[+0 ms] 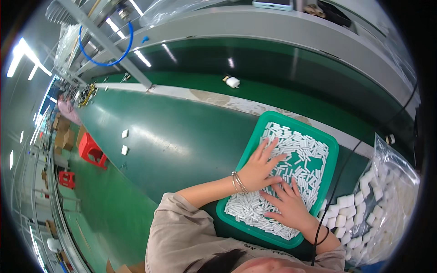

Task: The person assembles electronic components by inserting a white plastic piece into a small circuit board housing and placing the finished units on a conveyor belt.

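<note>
Near edge: grey-beige shirt [191, 223] at bottom centre, both forearms reaching over the green tray [300, 123], right of centre. A black cable [314, 248] runs down past the right wrist.

Step in hand, my read: spreading or sorting the small white stick-like pieces [248, 210] by hand. They fill most of the tray; its green floor shows through in a patch right of the left fingertips. Next move would call for a light, flat sweep toward that thin patch, fingers low, nothing pushed over the rim.

Fingers:
- Right hand [293, 210]: palm down over the lower middle of the tray, fingers well spread, thumb out to the left. Tips appear to rest on the pieces.
- Left hand [255, 172]: bracelets [238, 183] at the wrist, palm down, fingers fanned toward the top of the tray, thumb just beside the right fingertips. Also appears to touch the pieces.
- No firm grip visible on either. Can't tell if a single piece is pinched or sits under a palm.

Lower right, beside the tray: white blocks [346, 212], some under or in a clear plastic bag [405, 191].

Farther out: two white bits [124, 141] on the green bench [195, 132], left of centre. White object [232, 82] in the green channel, upper centre. Red stools [91, 149] at left; co-worker [67, 110] far upper left.
</note>
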Demonstrator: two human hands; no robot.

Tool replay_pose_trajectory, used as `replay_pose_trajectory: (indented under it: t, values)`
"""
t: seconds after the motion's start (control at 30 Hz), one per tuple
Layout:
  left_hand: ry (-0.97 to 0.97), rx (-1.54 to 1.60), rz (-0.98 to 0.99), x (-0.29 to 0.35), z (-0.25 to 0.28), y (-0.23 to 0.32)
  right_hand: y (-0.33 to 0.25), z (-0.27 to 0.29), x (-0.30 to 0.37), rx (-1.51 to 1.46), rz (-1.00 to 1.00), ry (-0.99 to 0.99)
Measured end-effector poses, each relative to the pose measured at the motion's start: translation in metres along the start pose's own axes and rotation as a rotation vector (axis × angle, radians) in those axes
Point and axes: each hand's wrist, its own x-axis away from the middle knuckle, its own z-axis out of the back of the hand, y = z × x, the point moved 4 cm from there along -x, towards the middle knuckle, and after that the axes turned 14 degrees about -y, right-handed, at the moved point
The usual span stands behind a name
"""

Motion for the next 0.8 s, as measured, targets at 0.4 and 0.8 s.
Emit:
replay_pose_trajectory:
  t: [0.4, 0.8]
  values:
    - [-0.024, -0.081, -0.005, 0.008, 0.003, 0.001, -0.005, 0.003, -0.007, 0.024, -0.023, 0.002]
    - [0.027, 0.149, -0.091, 0.006, 0.009, 0.002, -0.012, 0.012, -0.007, -0.004, -0.004, 0.145]
